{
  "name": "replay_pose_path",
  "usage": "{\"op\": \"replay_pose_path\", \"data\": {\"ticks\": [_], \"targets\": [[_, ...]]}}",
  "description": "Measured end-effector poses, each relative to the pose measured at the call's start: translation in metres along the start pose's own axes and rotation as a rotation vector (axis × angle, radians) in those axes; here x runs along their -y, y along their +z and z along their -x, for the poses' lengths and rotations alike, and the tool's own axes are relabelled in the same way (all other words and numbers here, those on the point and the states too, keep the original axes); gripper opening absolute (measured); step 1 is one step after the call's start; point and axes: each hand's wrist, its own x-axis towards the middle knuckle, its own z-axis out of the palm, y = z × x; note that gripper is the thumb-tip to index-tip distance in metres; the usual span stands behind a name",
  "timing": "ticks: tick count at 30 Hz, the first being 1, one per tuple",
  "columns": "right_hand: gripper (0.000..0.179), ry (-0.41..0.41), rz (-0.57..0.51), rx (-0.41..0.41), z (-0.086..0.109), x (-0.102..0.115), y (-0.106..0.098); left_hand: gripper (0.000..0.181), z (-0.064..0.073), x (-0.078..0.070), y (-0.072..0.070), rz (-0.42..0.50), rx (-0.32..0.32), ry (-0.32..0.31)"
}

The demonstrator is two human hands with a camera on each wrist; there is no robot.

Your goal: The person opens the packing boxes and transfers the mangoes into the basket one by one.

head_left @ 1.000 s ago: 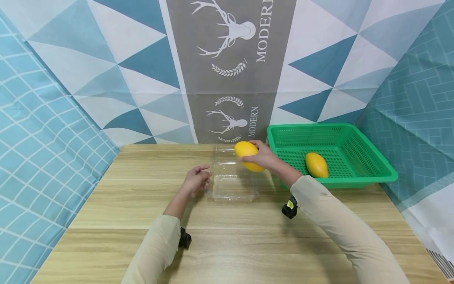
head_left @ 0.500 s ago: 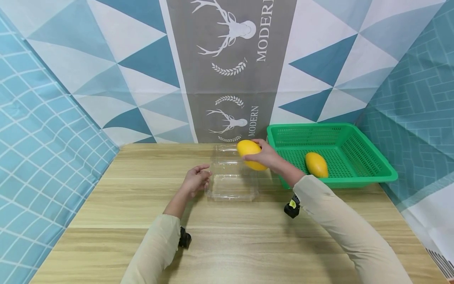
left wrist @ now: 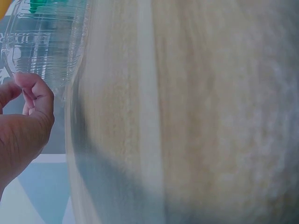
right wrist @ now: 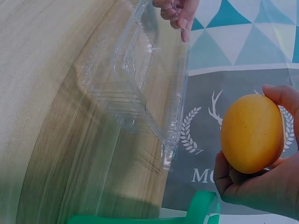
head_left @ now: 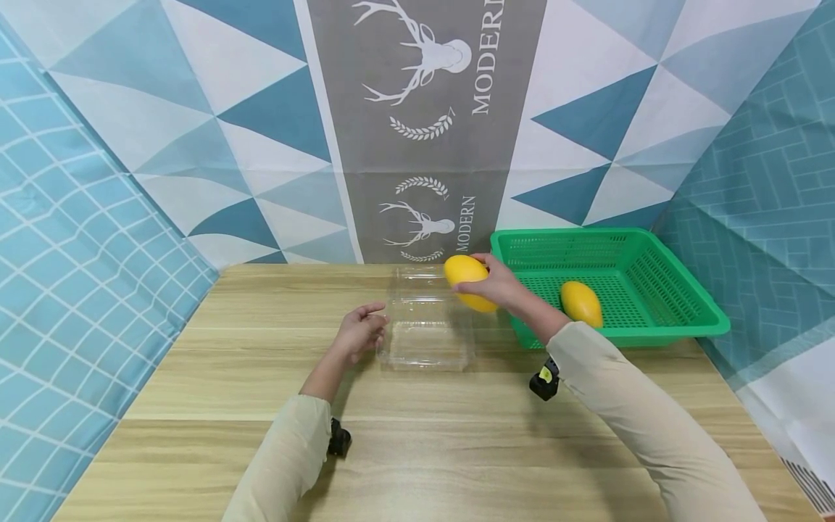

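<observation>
A yellow mango (head_left: 464,270) is held by my right hand (head_left: 494,283), above the right side of a clear plastic clamshell box (head_left: 427,361). In the right wrist view, the thumb and fingers curl round the mango (right wrist: 252,133), which is apart from the box. My left hand (head_left: 360,333) is at the box's left side. Thumb and forefinger come together at its rim and pinch it, as the left wrist view shows at the clear box (left wrist: 44,51). The box stands on the table with its lid part tilted back and nothing visible inside.
A green plastic basket (head_left: 678,335) stands at the back right, close to the right forearm. One more mango (head_left: 582,304) lies in it. A patterned cloth (head_left: 424,159) hangs behind the wooden table (head_left: 417,449).
My right hand has drifted a little to the right with the mango, toward the basket. The left hand and the clear box look still.
</observation>
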Motion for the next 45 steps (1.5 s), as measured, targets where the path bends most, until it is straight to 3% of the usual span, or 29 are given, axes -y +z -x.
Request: {"op": "replay_pose_path", "data": {"ticks": [11, 29, 34, 45], "targets": [[0.082, 0.016, 0.009, 0.003, 0.002, -0.002, -0.002, 0.048, -0.005, 0.009, -0.001, -0.007, -0.034, 0.023], [0.082, 0.018, 0.006, -0.001, 0.001, -0.002, -0.009, 0.051, 0.0, 0.004, -0.002, 0.001, 0.007, 0.013], [0.083, 0.023, 0.008, -0.002, 0.001, -0.002, -0.012, 0.049, -0.006, 0.01, -0.003, -0.004, -0.019, 0.023], [0.085, 0.035, 0.044, -0.025, 0.0, -0.004, -0.017, 0.045, -0.008, 0.008, -0.001, -0.04, -0.05, 0.029]]}}
